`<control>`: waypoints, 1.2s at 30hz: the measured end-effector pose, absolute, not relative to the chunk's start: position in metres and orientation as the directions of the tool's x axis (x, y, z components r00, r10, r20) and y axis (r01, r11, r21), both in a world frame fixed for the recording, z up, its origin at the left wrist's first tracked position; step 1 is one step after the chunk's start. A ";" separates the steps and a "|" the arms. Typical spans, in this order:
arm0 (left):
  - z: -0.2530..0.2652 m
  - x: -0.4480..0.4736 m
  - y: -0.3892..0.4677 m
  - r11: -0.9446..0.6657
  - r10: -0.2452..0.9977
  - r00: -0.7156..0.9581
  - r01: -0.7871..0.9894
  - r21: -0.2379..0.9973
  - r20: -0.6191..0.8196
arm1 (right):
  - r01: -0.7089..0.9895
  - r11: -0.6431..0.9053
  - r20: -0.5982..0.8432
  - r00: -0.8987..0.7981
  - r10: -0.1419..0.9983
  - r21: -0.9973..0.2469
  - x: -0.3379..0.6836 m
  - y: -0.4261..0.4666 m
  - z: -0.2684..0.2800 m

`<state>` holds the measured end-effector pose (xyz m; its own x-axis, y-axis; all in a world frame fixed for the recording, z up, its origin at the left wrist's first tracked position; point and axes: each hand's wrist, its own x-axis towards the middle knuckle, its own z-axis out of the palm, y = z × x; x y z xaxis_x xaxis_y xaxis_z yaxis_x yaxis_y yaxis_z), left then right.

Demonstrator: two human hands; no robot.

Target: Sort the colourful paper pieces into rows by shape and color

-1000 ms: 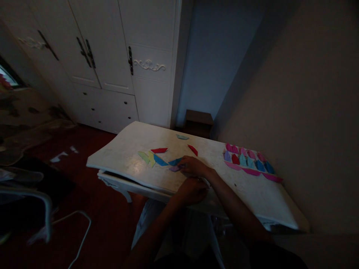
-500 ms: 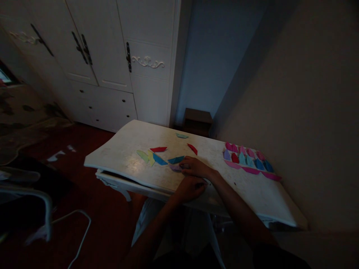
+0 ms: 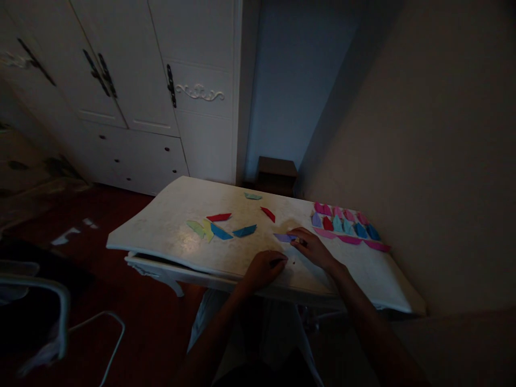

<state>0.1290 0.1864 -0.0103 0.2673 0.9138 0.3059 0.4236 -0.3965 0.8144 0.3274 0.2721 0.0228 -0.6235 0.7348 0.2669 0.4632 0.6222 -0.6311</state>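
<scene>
A purple folded-paper piece point(image 3: 282, 237) is pinched in my right hand point(image 3: 312, 248), low over the white table point(image 3: 161, 215). My left hand point(image 3: 264, 270) rests near the table's front edge with its fingers curled; what they hold, if anything, is too dark to make out. To the left lie two blue folded papers point(image 3: 244, 231), a yellow one point(image 3: 208, 230), a light green one point(image 3: 195, 228) and a red one point(image 3: 219, 217). Another red paper point(image 3: 268, 214) and a pale green one point(image 3: 253, 196) lie farther back.
Several standing folded papers point(image 3: 338, 223) in pink, purple, red and blue form rows at the table's right, with pink pieces point(image 3: 349, 239) in front. A white wardrobe point(image 3: 205, 129) and a brown box-like stand point(image 3: 277, 166) are behind. A wall rises at right.
My right hand has moved right with the purple paper, away from the blue ones. My left hand stays near the front edge. The view has shifted slightly.
</scene>
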 end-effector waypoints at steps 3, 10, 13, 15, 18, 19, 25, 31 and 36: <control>-0.008 0.128 0.186 -0.396 0.915 0.260 0.426 0.814 0.310 | 0.556 0.559 0.251 -0.535 0.807 -0.615 0.363 0.270 0.014; -0.010 0.128 0.187 -0.357 0.932 0.224 0.446 0.821 0.284 | 0.696 0.447 0.279 -0.349 0.895 -0.562 0.437 0.259 -0.004; -0.011 0.128 0.189 -0.357 0.933 0.215 0.452 0.818 0.288 | 0.743 0.424 0.292 -0.312 0.904 -0.518 0.463 0.254 -0.007; -0.012 0.128 0.190 -0.362 0.931 0.223 0.453 0.815 0.290 | 0.777 0.397 0.298 -0.279 0.913 -0.488 0.477 0.251 -0.008; -0.012 0.127 0.192 -0.367 0.929 0.224 0.460 0.809 0.294 | 0.841 0.324 0.280 -0.216 0.935 -0.432 0.495 0.246 -0.009; -0.012 0.127 0.192 -0.365 0.930 0.221 0.461 0.809 0.294 | 0.867 0.291 0.273 -0.189 0.943 -0.405 0.500 0.244 -0.010; -0.008 0.128 0.191 -0.349 0.937 0.191 0.459 0.817 0.293 | 0.973 0.124 0.274 -0.067 0.959 -0.195 0.503 0.224 -0.010; -0.005 0.128 0.191 -0.343 0.939 0.189 0.491 0.801 0.286 | 0.990 0.071 0.265 -0.037 0.964 -0.120 0.473 0.209 -0.011; -0.007 0.129 0.192 -0.334 0.942 0.170 0.511 0.792 0.288 | 0.988 0.013 0.273 0.030 0.961 -0.151 0.467 0.207 -0.006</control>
<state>0.1287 0.1920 -0.0069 0.1702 0.9425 0.2878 0.5112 -0.3341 0.7919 0.4672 0.2072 -0.0057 0.0297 0.9614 0.2734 0.9884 0.0125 -0.1515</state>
